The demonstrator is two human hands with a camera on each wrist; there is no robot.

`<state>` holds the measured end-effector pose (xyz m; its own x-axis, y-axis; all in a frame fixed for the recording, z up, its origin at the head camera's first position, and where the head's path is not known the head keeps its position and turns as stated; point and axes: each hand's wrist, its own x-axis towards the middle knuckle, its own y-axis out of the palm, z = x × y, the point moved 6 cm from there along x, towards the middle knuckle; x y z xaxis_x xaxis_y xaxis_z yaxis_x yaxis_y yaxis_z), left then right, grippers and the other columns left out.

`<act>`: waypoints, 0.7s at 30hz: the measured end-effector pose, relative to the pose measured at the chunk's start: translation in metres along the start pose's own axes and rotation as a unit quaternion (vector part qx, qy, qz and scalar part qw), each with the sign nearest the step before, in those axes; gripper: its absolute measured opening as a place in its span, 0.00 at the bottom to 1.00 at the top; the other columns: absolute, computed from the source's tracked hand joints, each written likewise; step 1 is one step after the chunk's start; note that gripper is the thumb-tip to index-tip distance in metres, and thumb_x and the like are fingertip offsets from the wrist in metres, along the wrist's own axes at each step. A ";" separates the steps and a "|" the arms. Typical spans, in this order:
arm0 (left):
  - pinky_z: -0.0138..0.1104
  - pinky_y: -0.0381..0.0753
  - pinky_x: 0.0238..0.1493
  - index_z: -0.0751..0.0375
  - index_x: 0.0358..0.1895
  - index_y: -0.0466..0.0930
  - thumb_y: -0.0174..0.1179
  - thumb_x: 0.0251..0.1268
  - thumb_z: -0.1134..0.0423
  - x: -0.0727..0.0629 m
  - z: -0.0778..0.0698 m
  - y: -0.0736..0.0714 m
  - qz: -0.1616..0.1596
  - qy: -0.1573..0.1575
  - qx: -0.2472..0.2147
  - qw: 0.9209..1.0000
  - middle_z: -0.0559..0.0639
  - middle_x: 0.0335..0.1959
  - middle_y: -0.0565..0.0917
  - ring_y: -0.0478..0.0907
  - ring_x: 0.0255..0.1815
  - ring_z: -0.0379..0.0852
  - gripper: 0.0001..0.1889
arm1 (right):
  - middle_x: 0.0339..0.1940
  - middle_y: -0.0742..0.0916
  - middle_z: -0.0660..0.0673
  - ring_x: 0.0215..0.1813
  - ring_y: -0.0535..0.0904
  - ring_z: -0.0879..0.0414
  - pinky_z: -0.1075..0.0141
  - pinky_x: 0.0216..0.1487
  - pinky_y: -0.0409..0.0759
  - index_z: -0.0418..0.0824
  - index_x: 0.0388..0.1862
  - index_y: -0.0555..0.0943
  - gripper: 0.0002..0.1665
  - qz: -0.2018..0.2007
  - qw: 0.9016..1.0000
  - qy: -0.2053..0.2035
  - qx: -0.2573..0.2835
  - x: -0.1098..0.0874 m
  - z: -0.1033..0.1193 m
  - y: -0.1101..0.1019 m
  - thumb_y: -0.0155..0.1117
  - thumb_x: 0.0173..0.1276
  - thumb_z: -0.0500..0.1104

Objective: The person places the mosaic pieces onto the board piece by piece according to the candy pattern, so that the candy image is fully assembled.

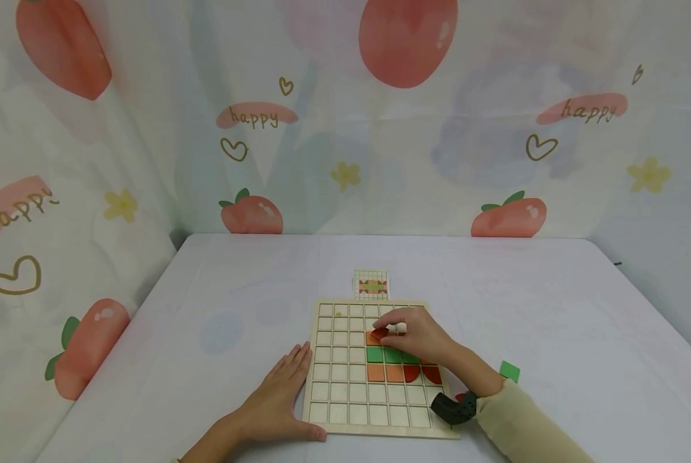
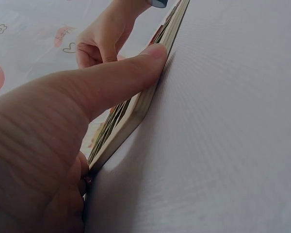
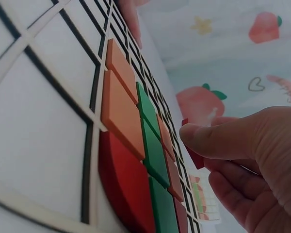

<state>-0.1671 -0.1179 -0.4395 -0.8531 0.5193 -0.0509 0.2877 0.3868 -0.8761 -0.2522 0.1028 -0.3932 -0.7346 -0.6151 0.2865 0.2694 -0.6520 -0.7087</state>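
Note:
A wooden grid board (image 1: 380,431) lies flat on the table. My left hand (image 1: 278,399) rests along its left side, fingers straight, the thumb (image 2: 145,63) touching the front edge. Over the upper part of the grid, my right hand (image 1: 419,334) pinches a small red tile (image 3: 193,154) between thumb and fingers, held just above the board. In the cells below sit a row of green tiles (image 1: 374,354) and a row with orange tiles (image 1: 376,372) and rounded red tiles (image 1: 432,374). The right hand hides part of the upper row, where an orange tile shows.
Behind the board lies a pattern card (image 1: 371,275) with a small grid picture. Right of the board, a loose green tile (image 1: 510,371) lies by the right forearm, and a red piece (image 1: 460,397) is partly hidden under the wrist. A black device (image 1: 453,409) is on that wrist.

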 end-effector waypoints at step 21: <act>0.47 0.41 0.68 0.65 0.72 0.39 0.54 0.37 0.22 -0.001 0.000 0.000 -0.002 -0.002 -0.006 1.000 0.53 0.74 0.41 0.34 0.72 0.48 0.65 | 0.41 0.85 0.48 0.47 0.79 0.54 0.62 0.46 0.78 0.38 0.42 0.84 0.14 0.034 0.998 0.011 0.059 0.018 0.001 0.023 0.69 0.56 0.37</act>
<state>-0.1667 -0.1185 -0.4399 -0.8554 0.5156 -0.0494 0.2896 0.3971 -0.8709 -0.2591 0.0764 -0.4033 -0.7251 -0.6509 0.2247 0.3897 -0.6570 -0.6454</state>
